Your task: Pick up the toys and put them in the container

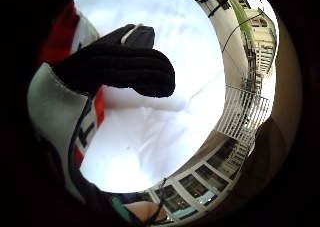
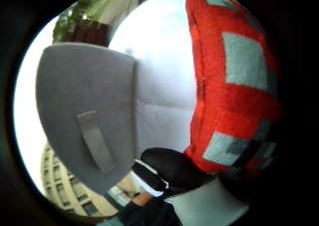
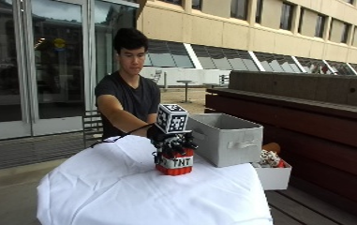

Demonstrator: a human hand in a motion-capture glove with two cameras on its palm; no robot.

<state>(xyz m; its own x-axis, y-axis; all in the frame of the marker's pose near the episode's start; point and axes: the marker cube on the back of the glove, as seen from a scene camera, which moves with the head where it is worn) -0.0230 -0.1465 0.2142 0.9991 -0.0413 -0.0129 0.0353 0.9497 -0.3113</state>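
Observation:
A red plush block toy (image 3: 177,165) with a white band marked TNT stands on the white tablecloth (image 3: 122,187), near the table's middle. My gloved right hand (image 3: 170,140) comes down on it from above, with the fingers curled over its top and sides. In the thumb side palm view the red and grey toy (image 2: 234,86) fills one side, with a gloved finger (image 2: 169,169) against it. The little finger side palm view shows the toy's white band (image 1: 50,102) under a curled gloved finger (image 1: 120,69). The grey fabric container (image 3: 228,138) stands just right of the toy, open-topped, and its wall (image 2: 84,111) is close to my palm.
A white box (image 3: 273,177) holding a patterned toy (image 3: 268,158) sits lower, beside the table's right edge. A long wooden bench (image 3: 302,117) runs behind it. The person's bare left hand is out of sight.

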